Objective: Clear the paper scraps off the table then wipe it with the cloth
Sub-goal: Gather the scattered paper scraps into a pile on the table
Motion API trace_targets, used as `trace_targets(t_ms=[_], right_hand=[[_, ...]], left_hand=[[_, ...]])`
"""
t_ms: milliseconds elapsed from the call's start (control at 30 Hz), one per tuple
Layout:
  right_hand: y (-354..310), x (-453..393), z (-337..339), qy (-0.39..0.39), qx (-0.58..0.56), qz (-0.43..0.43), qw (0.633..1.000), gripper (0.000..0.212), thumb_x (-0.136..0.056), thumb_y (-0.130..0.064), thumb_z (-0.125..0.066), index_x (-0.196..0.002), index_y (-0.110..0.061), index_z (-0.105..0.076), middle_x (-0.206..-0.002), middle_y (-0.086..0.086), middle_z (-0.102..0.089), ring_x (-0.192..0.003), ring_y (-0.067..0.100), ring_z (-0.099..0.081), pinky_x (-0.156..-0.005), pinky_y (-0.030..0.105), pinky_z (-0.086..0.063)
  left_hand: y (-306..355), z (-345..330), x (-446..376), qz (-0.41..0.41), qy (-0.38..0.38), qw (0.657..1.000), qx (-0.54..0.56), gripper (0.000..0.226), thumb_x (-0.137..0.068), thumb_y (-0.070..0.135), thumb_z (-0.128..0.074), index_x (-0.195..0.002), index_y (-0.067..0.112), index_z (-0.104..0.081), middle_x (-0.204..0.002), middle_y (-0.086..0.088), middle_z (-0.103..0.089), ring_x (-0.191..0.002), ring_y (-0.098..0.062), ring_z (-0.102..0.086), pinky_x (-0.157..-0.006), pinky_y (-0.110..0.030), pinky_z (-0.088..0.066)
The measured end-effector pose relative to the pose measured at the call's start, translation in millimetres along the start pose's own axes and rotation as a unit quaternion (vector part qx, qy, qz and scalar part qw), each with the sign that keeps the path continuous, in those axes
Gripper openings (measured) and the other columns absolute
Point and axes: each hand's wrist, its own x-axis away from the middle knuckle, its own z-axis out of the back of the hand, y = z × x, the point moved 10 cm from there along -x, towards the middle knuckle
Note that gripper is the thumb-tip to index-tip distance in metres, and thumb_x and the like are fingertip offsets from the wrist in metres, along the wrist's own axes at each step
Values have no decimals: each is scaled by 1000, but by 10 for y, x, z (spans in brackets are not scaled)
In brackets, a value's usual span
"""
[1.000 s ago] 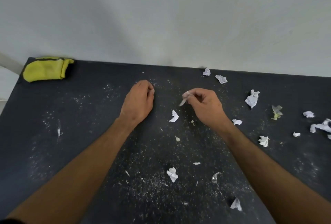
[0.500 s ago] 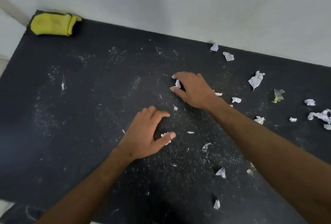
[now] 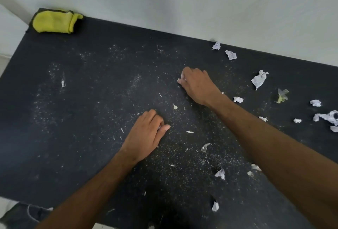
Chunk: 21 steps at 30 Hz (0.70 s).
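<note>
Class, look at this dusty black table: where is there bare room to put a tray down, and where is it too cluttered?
Freest: the left stretch of the black table, between the folded yellow cloth and the left hand, holding only dust and one sliver. Crowded: right of the right hand, where crumpled white paper scraps lie scattered.

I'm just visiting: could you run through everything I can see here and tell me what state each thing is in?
Left hand: fingers curled, knuckles up, on the table; contents hidden.
Right hand: curled round a white paper scrap.
Folded yellow cloth: lying untouched in the far left corner.
Crumpled white paper scraps: scattered, mostly to the right.
Black table: dusted with white specks, not yet wiped.
</note>
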Motion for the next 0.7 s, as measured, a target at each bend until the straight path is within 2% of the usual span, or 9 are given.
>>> trace_targets(t_ms=[100,200,267,333,367,433,533,633,700], right_hand=[[48,-15,107,-12,-25,10,1000,22,-107,-30,-40,-101,-11,-49,-96,10,-61,-84,28,-55,-77,42,-44],[296,21,341,20,-148,-27,988,24,-108,-32,-37,-100,-11,-46,-81,2,-56,-69,17,-49,-61,34,-40],[474,122,493,64,-198,-48,977,18,-107,-27,-38,-106,-11,-46,-73,-1,-53,-60,12,-43,-55,30,-35],[613,255,573,95,-209,-68,971,19,-105,-21,-39,-117,-11,-50,-71,-2,-53,-58,9,-43,-56,31,-36],[670,324,589,105,-206,-78,970,21,-105,-19,-40,-118,-11,-55,-70,-4,-53,-56,6,-44,-56,31,-37],[776,456,605,119,-211,-99,965,23,-104,-16,-40,-106,-12,-63,-67,-12,-52,-55,0,-48,-57,22,-36],[934,665,589,126,-238,-140,953,26,-106,-17,-38,-98,-12,-62,-69,-12,-50,-56,-7,-48,-53,8,-31],[1072,846,595,136,-235,-168,948,31,-108,-29,-36,-99,-11,-59,-83,-4,-58,-69,1,-51,-59,10,-36],[1147,932,586,135,-238,-182,945,33,-108,-34,-37,-96,-10,-56,-81,-1,-57,-67,8,-48,-58,16,-38]], left_hand=[[-1,67,-77,23,18,999,41,38,-108,36,-34,-88,12,-55,-91,4,-46,-79,-11,-41,-76,-21,-35],[22,111,-192,35,23,997,67,33,-109,36,-31,-88,17,-48,-88,7,-44,-73,-9,-40,-69,-17,-32],[67,114,-303,37,23,997,70,29,-109,37,-30,-89,21,-43,-84,8,-43,-69,-9,-40,-62,-16,-31],[115,88,-440,40,22,997,66,32,-109,38,-31,-93,18,-48,-83,8,-49,-68,-9,-46,-62,-19,-35],[154,77,-517,36,21,997,61,32,-109,36,-32,-97,15,-52,-86,7,-53,-70,-10,-50,-63,-23,-40],[256,68,-681,17,24,998,51,27,-110,29,-36,-109,12,-57,-96,3,-61,-80,-12,-57,-70,-31,-50],[351,19,-918,15,0,999,47,30,-109,30,-40,-129,14,-57,-120,0,-67,-106,-17,-63,-87,-39,-55],[395,-76,-1094,12,-35,999,23,42,-105,39,-48,-143,20,-51,-133,2,-64,-117,-17,-60,-96,-39,-53],[421,-125,-1172,4,-46,999,-1,44,-103,42,-52,-142,22,-54,-128,3,-65,-116,-17,-60,-95,-36,-52]])
